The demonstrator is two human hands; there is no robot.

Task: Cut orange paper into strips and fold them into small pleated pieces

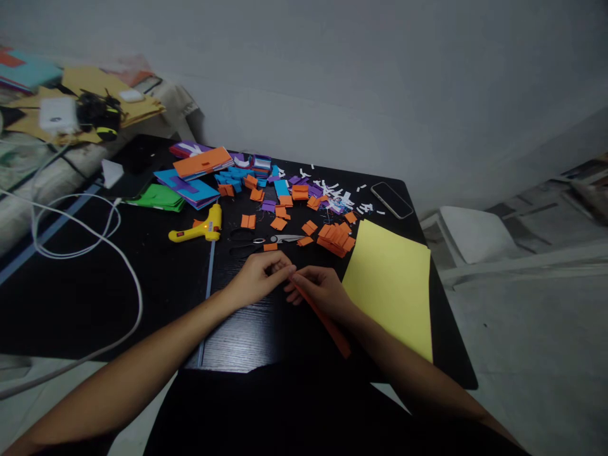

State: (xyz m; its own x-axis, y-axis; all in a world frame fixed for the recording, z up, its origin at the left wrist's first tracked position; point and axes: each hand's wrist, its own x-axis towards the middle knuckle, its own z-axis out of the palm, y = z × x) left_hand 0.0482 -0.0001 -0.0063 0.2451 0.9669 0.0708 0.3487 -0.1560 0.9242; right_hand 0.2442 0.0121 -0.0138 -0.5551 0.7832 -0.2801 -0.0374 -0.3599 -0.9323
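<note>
A long orange paper strip (pixel 335 334) slants from my fingertips down toward the table's front edge. My right hand (pixel 327 292) is closed on it, thumb on top near its upper end. The thumb and fingers of my left hand (pixel 262 276) pinch at that same end, touching the right fingertips; the tip of the strip is hidden between them. Just beyond my hands lie scissors (pixel 285 239) with dark handles and a small folded orange paper piece (pixel 270 247). Farther right is a stack of folded orange pieces (pixel 335 239).
A yellow glue gun (pixel 199 227) lies left of the scissors. Yellow paper sheets (pixel 392 278) and a phone (pixel 392 200) are on the right. Folded coloured paper (pixel 187 187) and white scraps (pixel 337 195) cover the back. A white cable (pixel 135 285) loops across the left.
</note>
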